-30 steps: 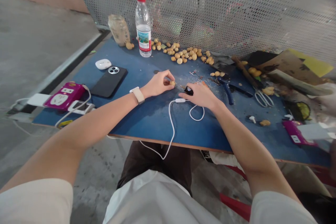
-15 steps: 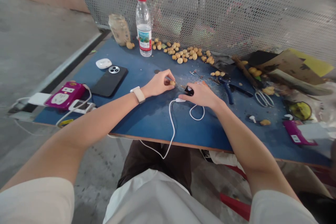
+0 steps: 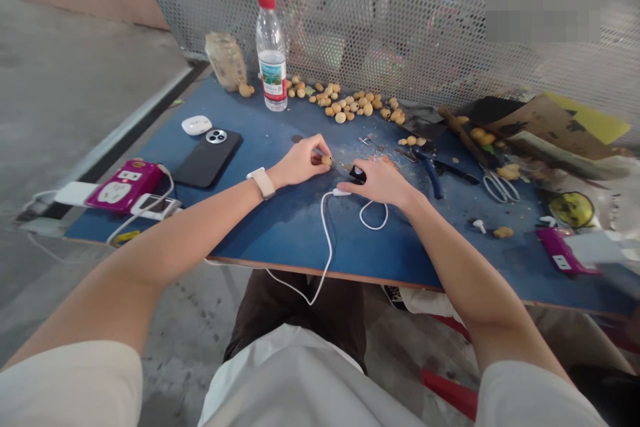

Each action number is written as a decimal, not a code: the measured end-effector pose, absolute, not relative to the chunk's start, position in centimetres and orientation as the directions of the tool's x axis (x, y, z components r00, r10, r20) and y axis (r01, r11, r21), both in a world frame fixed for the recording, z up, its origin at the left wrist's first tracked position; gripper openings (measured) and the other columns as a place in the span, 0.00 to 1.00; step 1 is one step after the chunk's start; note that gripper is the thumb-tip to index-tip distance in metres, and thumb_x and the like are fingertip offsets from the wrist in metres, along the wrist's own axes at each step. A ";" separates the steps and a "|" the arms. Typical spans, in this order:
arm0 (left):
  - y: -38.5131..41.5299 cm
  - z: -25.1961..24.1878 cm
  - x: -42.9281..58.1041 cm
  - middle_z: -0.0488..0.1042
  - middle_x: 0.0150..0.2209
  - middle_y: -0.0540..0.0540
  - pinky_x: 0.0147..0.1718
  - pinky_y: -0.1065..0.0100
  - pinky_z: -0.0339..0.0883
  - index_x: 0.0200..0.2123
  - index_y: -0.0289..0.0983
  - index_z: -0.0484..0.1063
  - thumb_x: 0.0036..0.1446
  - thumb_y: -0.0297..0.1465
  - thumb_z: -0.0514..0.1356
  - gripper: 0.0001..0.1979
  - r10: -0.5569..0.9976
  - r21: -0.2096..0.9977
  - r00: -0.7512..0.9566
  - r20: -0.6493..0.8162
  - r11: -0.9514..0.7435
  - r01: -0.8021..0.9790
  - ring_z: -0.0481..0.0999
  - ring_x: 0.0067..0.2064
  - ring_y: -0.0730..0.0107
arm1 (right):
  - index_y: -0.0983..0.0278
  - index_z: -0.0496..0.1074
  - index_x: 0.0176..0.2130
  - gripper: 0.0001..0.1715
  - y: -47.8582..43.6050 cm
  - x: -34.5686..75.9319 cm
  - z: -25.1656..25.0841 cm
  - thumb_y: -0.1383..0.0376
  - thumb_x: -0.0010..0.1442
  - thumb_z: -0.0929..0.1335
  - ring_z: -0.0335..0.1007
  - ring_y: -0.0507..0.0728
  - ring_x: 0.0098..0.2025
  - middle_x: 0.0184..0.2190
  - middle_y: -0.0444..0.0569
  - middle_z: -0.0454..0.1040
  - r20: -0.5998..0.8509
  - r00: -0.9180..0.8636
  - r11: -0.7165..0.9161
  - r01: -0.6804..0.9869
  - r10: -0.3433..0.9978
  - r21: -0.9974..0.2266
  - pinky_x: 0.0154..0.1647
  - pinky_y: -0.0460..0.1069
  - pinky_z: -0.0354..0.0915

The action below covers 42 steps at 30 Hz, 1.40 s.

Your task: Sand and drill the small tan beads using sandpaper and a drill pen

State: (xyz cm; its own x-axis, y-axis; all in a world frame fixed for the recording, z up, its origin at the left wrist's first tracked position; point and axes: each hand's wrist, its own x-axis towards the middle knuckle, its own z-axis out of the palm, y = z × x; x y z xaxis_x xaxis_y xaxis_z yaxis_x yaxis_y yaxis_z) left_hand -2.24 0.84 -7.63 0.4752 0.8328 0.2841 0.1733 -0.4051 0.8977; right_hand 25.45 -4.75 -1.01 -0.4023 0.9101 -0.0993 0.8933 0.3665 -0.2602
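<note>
Between the thumb and fingers of my left hand (image 3: 306,159) is a small tan gourd (image 3: 327,161), with a dark spot on its right end. My right hand (image 3: 383,180) is wrapped round a small black handheld tool (image 3: 357,173). The tool's thin tip points left at the gourd, a short gap away. Fingers cover most of the tool, so its exact kind is unclear. A white cable (image 3: 327,227) has its plug end by my right thumb, and it drops over the table's front edge.
The blue table (image 3: 280,227) bears a row of small gourds (image 3: 350,107) and a water bottle (image 3: 273,73) at the back. A phone (image 3: 210,160) and purple power strip (image 3: 125,185) lie left. Pliers (image 3: 433,173), scissors (image 3: 500,187) and an earbud (image 3: 479,225) lie right.
The view has shifted slightly. Both hands keep nearly the same pose, with the gourd in the left and the black tool in the right.
</note>
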 end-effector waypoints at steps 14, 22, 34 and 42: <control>0.5 -7.3 -2.2 0.86 0.49 0.45 0.50 0.62 0.86 0.48 0.40 0.75 0.61 0.25 0.77 0.17 0.834 0.908 0.476 0.279 -0.390 0.151 0.89 0.45 0.67 | 0.55 0.63 0.37 0.32 -4.8 25.4 -1.0 0.41 0.75 0.80 0.84 0.69 0.50 0.43 0.55 0.87 -0.094 -0.398 0.360 0.891 0.913 -0.277 0.46 0.57 0.64; 0.4 -7.0 -2.1 0.85 0.49 0.45 0.50 0.62 0.85 0.47 0.39 0.74 0.60 0.23 0.77 0.17 0.836 0.911 0.475 0.274 -0.384 0.150 0.90 0.45 0.68 | 0.54 0.62 0.37 0.32 -4.8 25.4 -0.9 0.43 0.75 0.80 0.82 0.68 0.49 0.42 0.54 0.85 -0.095 -0.392 0.353 0.893 0.915 -0.277 0.47 0.58 0.63; 0.3 -6.9 -2.1 0.86 0.47 0.46 0.50 0.62 0.86 0.47 0.40 0.75 0.61 0.24 0.77 0.17 0.838 0.908 0.474 0.269 -0.385 0.166 0.89 0.45 0.67 | 0.55 0.64 0.37 0.31 -4.7 25.4 -1.1 0.42 0.73 0.80 0.83 0.70 0.51 0.42 0.54 0.86 -0.087 -0.389 0.352 0.893 0.917 -0.279 0.47 0.58 0.65; 0.1 -6.7 -2.0 0.85 0.46 0.47 0.50 0.60 0.85 0.47 0.40 0.75 0.61 0.21 0.77 0.17 0.846 0.912 0.471 0.249 -0.369 0.181 0.90 0.44 0.66 | 0.55 0.63 0.38 0.33 -4.7 25.4 -1.2 0.40 0.75 0.79 0.84 0.69 0.50 0.43 0.55 0.88 -0.095 -0.389 0.353 0.897 0.916 -0.266 0.46 0.57 0.63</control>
